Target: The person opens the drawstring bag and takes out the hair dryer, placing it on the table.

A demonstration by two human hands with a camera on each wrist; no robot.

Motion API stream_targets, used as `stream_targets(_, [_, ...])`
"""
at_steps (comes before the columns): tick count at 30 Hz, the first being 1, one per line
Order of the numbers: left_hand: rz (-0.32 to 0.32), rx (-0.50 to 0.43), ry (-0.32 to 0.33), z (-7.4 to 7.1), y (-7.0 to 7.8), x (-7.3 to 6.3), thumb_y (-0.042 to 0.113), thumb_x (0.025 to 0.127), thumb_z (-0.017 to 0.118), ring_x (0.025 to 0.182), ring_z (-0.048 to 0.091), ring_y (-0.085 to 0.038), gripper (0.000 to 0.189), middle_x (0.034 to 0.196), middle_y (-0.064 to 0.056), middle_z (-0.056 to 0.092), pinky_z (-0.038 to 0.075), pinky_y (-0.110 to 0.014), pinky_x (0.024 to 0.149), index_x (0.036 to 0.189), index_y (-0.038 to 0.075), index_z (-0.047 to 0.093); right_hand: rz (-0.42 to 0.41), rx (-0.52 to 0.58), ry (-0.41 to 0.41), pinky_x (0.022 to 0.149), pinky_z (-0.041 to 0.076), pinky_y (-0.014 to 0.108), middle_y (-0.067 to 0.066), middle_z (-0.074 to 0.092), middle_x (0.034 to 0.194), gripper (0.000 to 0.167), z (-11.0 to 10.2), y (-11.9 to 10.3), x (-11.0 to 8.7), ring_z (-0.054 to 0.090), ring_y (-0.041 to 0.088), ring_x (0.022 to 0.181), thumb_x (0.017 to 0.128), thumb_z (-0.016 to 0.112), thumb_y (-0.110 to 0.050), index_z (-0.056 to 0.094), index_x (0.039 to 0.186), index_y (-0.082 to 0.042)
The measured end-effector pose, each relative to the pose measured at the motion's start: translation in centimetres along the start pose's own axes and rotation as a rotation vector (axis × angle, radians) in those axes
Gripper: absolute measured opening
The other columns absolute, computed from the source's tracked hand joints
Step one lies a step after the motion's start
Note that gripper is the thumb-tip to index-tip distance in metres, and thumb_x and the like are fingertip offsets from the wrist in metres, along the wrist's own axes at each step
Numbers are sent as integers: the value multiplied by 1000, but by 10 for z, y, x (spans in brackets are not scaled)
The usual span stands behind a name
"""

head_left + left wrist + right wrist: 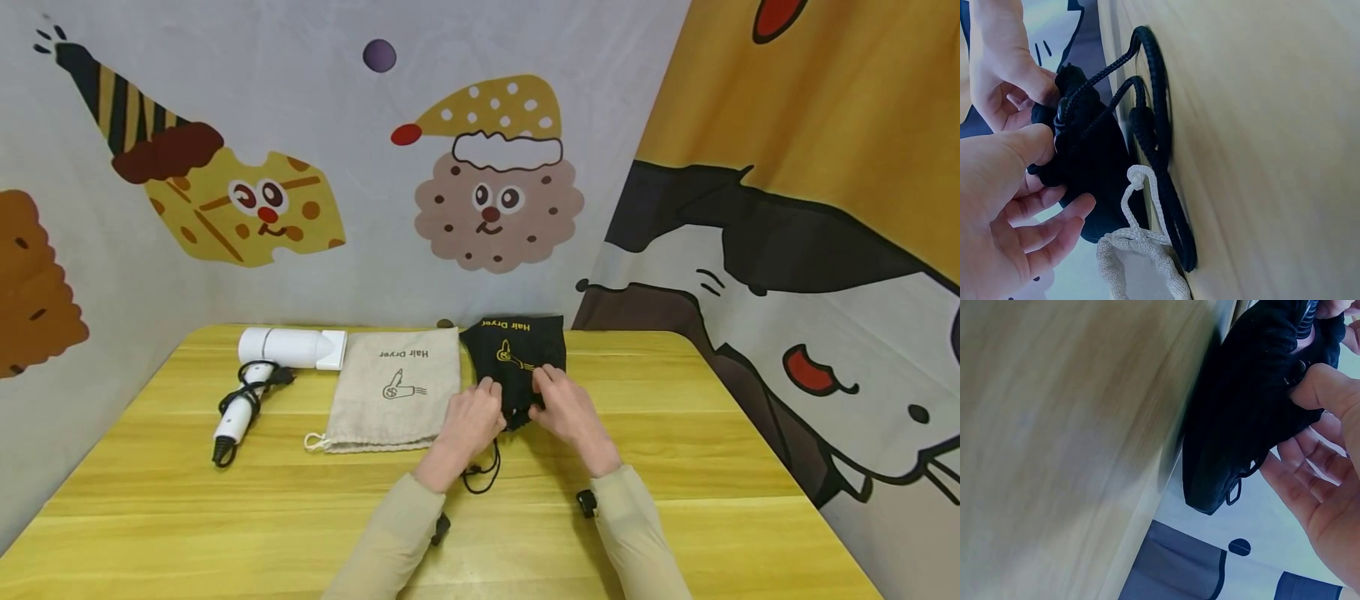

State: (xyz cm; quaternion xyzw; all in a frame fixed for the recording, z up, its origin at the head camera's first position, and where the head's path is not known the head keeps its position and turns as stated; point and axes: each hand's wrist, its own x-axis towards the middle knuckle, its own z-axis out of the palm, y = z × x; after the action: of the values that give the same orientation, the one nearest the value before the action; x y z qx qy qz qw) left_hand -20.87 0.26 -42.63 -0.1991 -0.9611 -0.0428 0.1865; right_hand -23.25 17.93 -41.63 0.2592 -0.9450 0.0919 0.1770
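A black drawstring pouch (pixel 517 379) with yellow "Hair Dryer" lettering lies at the far edge of the table, its mouth turned toward me. My left hand (pixel 471 417) pinches the gathered mouth on the left, thumb on top, the other fingers loosely bent. On the opposite side of the mouth, my right hand (pixel 567 408) grips the cloth between thumb and fingers. From the opening a black cord (pixel 1159 94) loops down onto the tabletop, with a dark toggle by my left thumb. In the right wrist view the pouch (pixel 1235 419) looks bulky, and its contents are hidden.
Left of the pouch a beige drawstring bag (pixel 393 421) lies flat, also lettered "Hair Dryer", with a white cord (pixel 317 442) at its corner. Farther left is a white hair dryer (pixel 288 348), its black cable wound around the handle. A printed cloth (pixel 300 292) hangs behind the table.
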Motion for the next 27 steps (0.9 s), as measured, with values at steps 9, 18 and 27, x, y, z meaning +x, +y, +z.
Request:
stream_targets(9, [0, -14, 28, 0, -2, -1, 22, 79, 71, 58, 53, -16, 21, 83, -4, 56, 48, -29, 47, 90, 9, 58, 7, 6, 7, 49, 34, 24, 3, 47, 77, 29, 1, 2, -2, 38, 14, 61, 69, 76, -6, 50, 82, -9])
stream_targets(18, [10, -21, 29, 0, -3, -1, 21, 79, 72, 56, 52, -16, 22, 83, -3, 56, 46, -29, 46, 90, 9, 57, 23, -13, -4, 48, 34, 25, 4, 47, 77, 30, 1, 2, -2, 39, 15, 63, 69, 76, -6, 50, 83, -9])
stream_targets(27, [13, -49, 25, -1, -4, -1, 23, 78, 77, 60, 56, -18, 29, 85, -4, 58, 49, -29, 49, 95, 9, 58, 30, -21, -10, 47, 34, 25, 3, 46, 77, 31, -1, 2, -2, 40, 15, 62, 69, 77, -6, 49, 83, -9])
